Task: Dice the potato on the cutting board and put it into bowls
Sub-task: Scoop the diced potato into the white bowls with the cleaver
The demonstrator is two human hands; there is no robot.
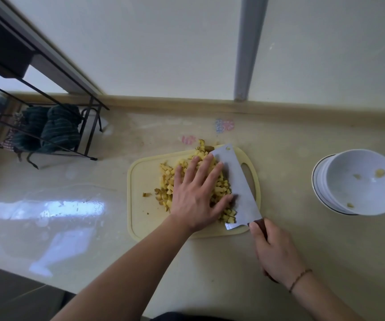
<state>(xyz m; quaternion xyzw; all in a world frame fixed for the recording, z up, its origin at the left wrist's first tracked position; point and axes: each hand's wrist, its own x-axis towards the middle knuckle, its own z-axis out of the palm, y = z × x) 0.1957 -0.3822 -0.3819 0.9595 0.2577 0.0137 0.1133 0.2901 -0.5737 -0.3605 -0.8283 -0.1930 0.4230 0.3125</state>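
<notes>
A heap of diced potato (167, 179) lies on the pale yellow cutting board (140, 205) in the middle of the counter. My left hand (196, 193) lies flat on the heap with fingers spread, pressing the dice against the cleaver blade (240, 181). The broad blade stands on its edge along the right side of the heap. My right hand (275, 249) grips the cleaver's dark handle at the board's near right corner. A stack of white bowls (340, 181) sits to the right, the top one tilted and holding a few potato bits.
A black wire rack (87, 135) with dark green cloths (54, 128) stands at the back left. A raised ledge (187, 101) runs along the wall behind the board. A grey vertical pipe (247, 47) rises at the back. The glossy counter (71, 216) spreads left of the board.
</notes>
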